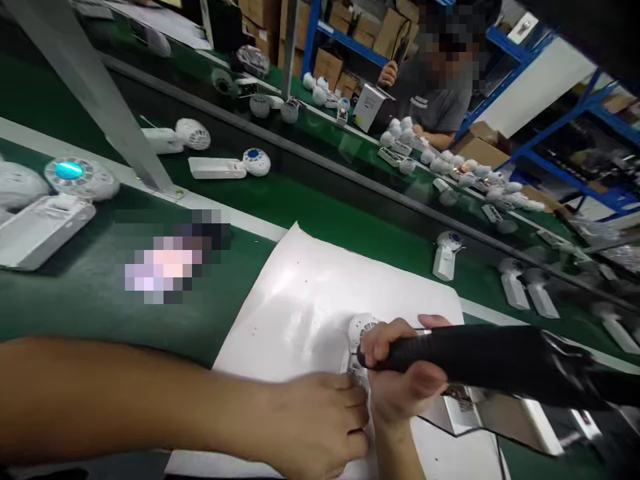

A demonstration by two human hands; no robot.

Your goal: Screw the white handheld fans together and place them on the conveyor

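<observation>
Head view: above the sheet [320,280], your right hand [403,363] wraps the tool [470,357]; your left hand [320,423] curls against the fan [358,328] on it, pinch unclear. Likely light, stiff plastic: hold its sides, not the grille [369,323].

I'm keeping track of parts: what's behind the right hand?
The round head of a white device partly shows, with the white sheet beyond; whatever the right hand covers can't be seen.

We saw the sheet [310,267] overlapping the tabletop's [90,307] far edge, one device [361,327] on it (just beyond our left hand [320,413]), others [45,230] at the tabletop's left edge.
</observation>
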